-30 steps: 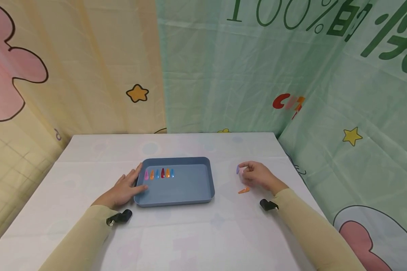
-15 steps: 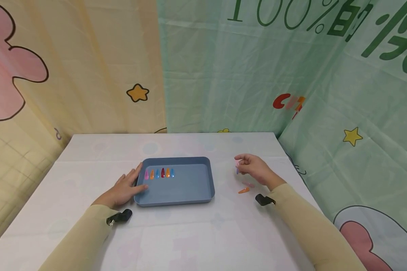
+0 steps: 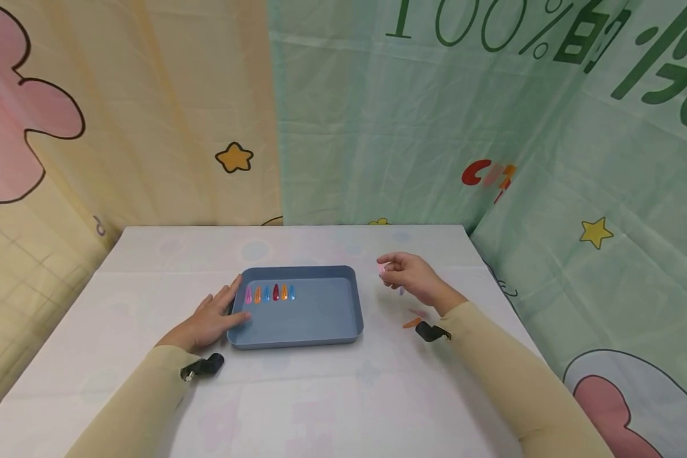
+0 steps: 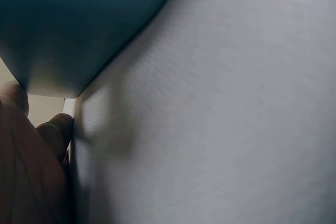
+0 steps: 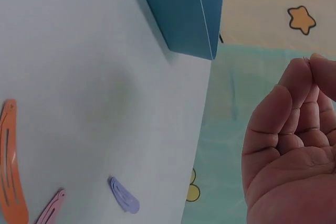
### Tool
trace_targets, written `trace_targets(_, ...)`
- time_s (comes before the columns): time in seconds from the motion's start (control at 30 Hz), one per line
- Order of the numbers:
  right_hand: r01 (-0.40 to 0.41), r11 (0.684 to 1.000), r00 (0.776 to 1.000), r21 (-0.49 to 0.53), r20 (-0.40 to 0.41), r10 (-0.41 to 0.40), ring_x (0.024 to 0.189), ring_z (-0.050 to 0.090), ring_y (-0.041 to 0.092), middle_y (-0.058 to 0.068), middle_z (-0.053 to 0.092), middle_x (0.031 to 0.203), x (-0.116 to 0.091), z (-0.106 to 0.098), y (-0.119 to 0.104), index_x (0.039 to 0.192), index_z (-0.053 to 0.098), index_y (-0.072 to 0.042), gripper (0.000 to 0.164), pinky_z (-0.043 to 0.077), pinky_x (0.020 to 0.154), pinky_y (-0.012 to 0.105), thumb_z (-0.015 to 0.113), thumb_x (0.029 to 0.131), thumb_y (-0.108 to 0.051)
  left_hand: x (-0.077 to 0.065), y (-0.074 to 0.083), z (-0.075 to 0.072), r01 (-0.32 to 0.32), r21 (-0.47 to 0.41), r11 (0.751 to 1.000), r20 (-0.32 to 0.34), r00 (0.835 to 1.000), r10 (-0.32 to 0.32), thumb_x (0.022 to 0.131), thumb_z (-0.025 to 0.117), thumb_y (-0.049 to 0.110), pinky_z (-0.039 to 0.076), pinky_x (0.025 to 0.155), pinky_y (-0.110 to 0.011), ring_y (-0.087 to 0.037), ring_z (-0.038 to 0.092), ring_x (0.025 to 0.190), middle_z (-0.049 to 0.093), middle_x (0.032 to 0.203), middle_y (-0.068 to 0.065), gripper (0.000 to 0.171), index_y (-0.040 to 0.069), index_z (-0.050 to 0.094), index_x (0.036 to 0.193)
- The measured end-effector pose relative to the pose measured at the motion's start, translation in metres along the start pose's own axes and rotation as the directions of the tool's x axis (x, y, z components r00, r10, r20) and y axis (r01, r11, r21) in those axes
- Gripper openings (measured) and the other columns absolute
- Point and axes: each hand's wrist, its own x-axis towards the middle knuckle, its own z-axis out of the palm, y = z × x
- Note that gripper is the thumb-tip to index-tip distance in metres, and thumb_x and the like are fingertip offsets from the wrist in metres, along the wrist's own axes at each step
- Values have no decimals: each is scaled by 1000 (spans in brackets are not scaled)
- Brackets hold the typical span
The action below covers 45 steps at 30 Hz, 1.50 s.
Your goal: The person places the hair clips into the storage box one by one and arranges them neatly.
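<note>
My left hand (image 3: 206, 321) rests on the left rim of a blue-grey tray (image 3: 309, 324), fingers spread and thumb over the inside edge. In the left wrist view the tray's side (image 4: 79, 24) rises beside that hand. A row of several snap hair clips (image 3: 276, 292) in pink, orange, blue and red lies along the tray's upper left. Right of the tray, my right hand (image 3: 412, 277) pinches a small pink snap hair clip (image 3: 381, 268) between thumb and fingertips above the table. In the right wrist view the fingers mostly hide that clip.
Loose on the table, right of the tray, lie an orange hair clip (image 5: 11, 166), a pink one (image 5: 51, 208) and a purple one (image 5: 124, 195). A printed cloth backdrop (image 3: 366, 127) stands behind the white table (image 3: 298, 394).
My right hand has moved left toward the tray with the pink hair clip. The purple clip it was at a second ago now lies on the table. The left hand stays put.
</note>
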Motion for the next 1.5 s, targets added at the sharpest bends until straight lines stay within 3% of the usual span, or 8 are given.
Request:
trace_targets(0.27, 32, 998, 999, 44, 8, -32, 86, 66, 20, 5, 72, 94, 10, 17, -14, 136, 62, -1, 38, 58, 80, 27, 70, 100, -10, -1, 1, -1, -4, 0, 1000, 2, 1000, 4, 100, 63, 58, -11, 129, -66, -50, -1, 162, 8, 175, -25, 104, 21, -3, 171)
trace_targets(0.47, 89, 990, 994, 110, 52, -95, 83, 70, 13, 1, 67, 88, 17, 29, -21, 135, 57, 6, 41, 63, 84, 29, 68, 97, -2, 1, 2, -1, 8, -13, 1000, 6, 1000, -8, 100, 63, 59, -12, 129, -67, -50, -3, 162, 7, 176, -24, 103, 24, -4, 171)
trace_targets(0.67, 73, 985, 992, 156, 92, -88, 88, 75, 11, 9, 78, 101, 20, 35, -28, 134, 61, 8, 34, 65, 88, 31, 65, 103, -5, 1, 2, 1, -3, -5, 1000, 1, 1000, 3, 100, 62, 59, -11, 129, -67, -49, -1, 163, 9, 176, -23, 103, 24, -3, 171)
trace_targets(0.8, 84, 990, 990, 114, 100, -95, 104, 76, 28, 19, 78, 116, 22, 38, -31, 132, 65, 7, 32, 63, 92, 30, 65, 104, -9, 1, 2, 1, -22, 4, 1000, -8, 1000, 22, 100, 62, 57, -9, 130, -66, -50, 1, 162, 11, 175, -24, 102, 22, -1, 171)
trace_targets(0.93, 85, 995, 993, 57, 75, -90, 120, 66, 41, 13, 79, 121, 22, 41, -34, 126, 71, 1, 27, 59, 91, 29, 68, 103, -13, 3, -1, 1, -13, -1, 1000, -5, 1000, 13, 100, 62, 59, -10, 130, -66, -49, 0, 163, 10, 176, -23, 102, 23, -2, 171)
trace_targets(1.13, 100, 987, 991, 123, 78, -110, 86, 59, 23, -2, 71, 92, 23, 46, -35, 125, 68, 4, 24, 54, 79, 27, 59, 105, -7, 3, -4, 1, -3, -3, 1000, -4, 1000, 3, 100, 61, 61, -11, 130, -66, -48, -1, 163, 10, 176, -21, 102, 25, -3, 171)
trace_targets(1.27, 90, 987, 989, 131, 107, -105, 81, 57, 15, 0, 65, 86, 22, 50, -37, 126, 67, 10, 29, 53, 78, 25, 53, 105, -5, 2, -5, 1, -2, -4, 1000, -3, 1000, 2, 100, 61, 60, -11, 130, -66, -48, -1, 163, 10, 176, -21, 101, 25, -3, 171)
trace_targets(1.5, 97, 986, 982, 138, 147, -117, 93, 69, 9, 30, 71, 129, 22, 53, -37, 134, 66, 10, 35, 59, 96, 36, 50, 106, -4, 0, -3, 0, 2, -15, 1000, -3, 1000, -2, 100, 61, 60, -11, 129, -66, -49, -1, 163, 10, 176, -23, 102, 25, -3, 171)
